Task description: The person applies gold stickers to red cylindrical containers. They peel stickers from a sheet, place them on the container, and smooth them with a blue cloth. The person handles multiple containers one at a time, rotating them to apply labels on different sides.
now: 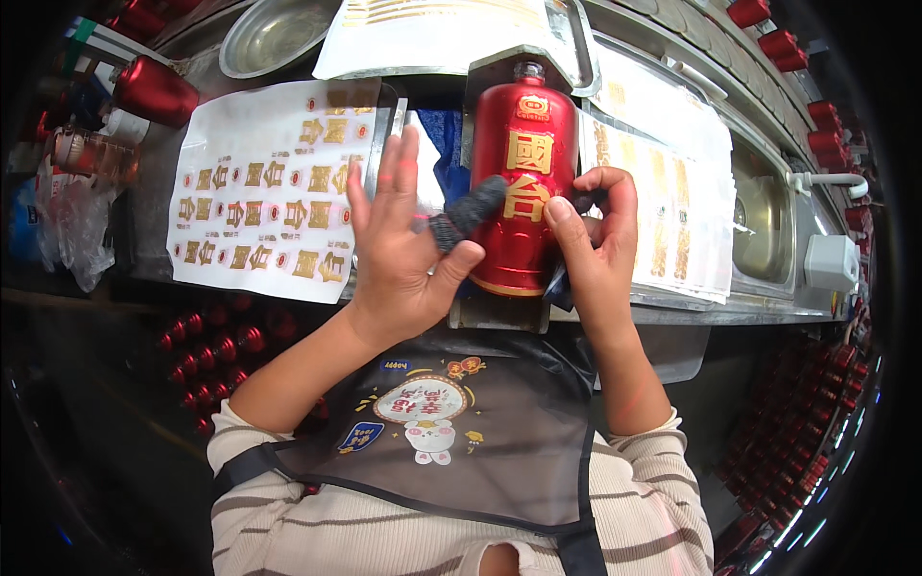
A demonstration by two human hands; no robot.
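Observation:
A glossy red bottle (495, 134) with gold lettering lies back in a metal cradle (514, 313) in front of me, its neck pointing away. My right hand (602, 252) grips its right side, thumb on the front near the lower gold character and fingers curled at the edge. From the left, my left hand (399, 269) reaches in with its fingers spread and nothing held. Its index finger wears a dark grey knitted finger sleeve (471, 213), and the tip lies against the bottle's front beside the lower character. Dark cloth shows under my right hand.
A white sheet of gold and red decals (264, 125) lies at the left, more decal sheets (663, 211) at the right. A metal bowl (274, 38) stands far left, near another red bottle (156, 91). A sink with a tap (831, 180) is at the right. Many red bottles (226, 350) stand below the bench.

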